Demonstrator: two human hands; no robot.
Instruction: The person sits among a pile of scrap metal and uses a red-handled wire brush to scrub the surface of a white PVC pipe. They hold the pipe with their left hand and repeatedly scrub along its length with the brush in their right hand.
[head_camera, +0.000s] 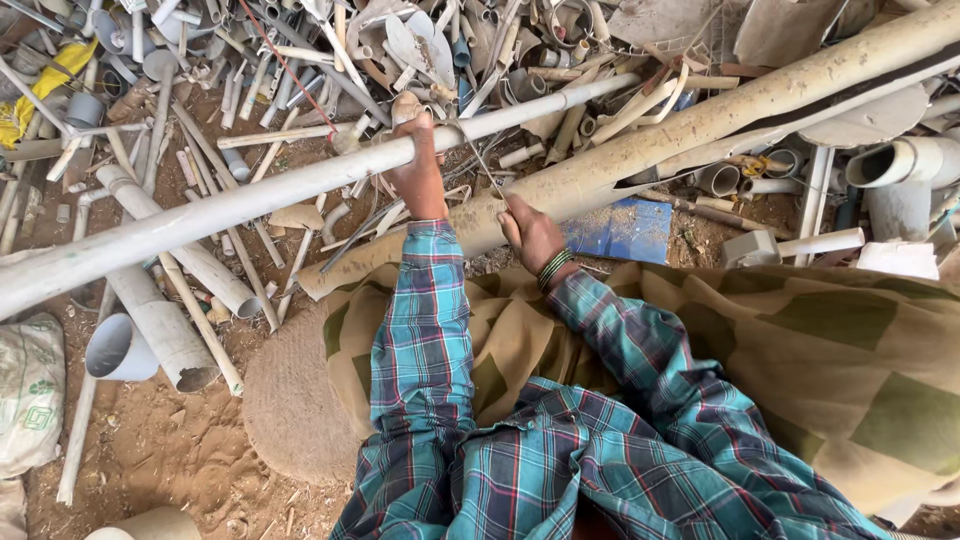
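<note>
We sit over a heap of cut plastic offcuts, and our left hand (420, 170) wraps its fingers round a long, slim, dusty white plastic pipe (250, 200) that runs from the lower left edge up toward the upper right, above the scrap. The grip sits near the pipe's middle, palm under and fingers curled over the top. We judge this pipe light and fairly stiff, though long enough to sag or swing at its free ends, so a hold near the middle, as now, looks the steadiest; its dusty skin probably gives some friction.

Our right hand (530, 232), with green bangles at the wrist, is closed around a thin dark metal tool (482, 165) whose blade slants up toward the slim pipe just beside the left hand; its exact kind is too small to tell. Under that hand lies a thick beige plastic pipe (720, 115), resting across our lap cloth (800, 340).
</note>
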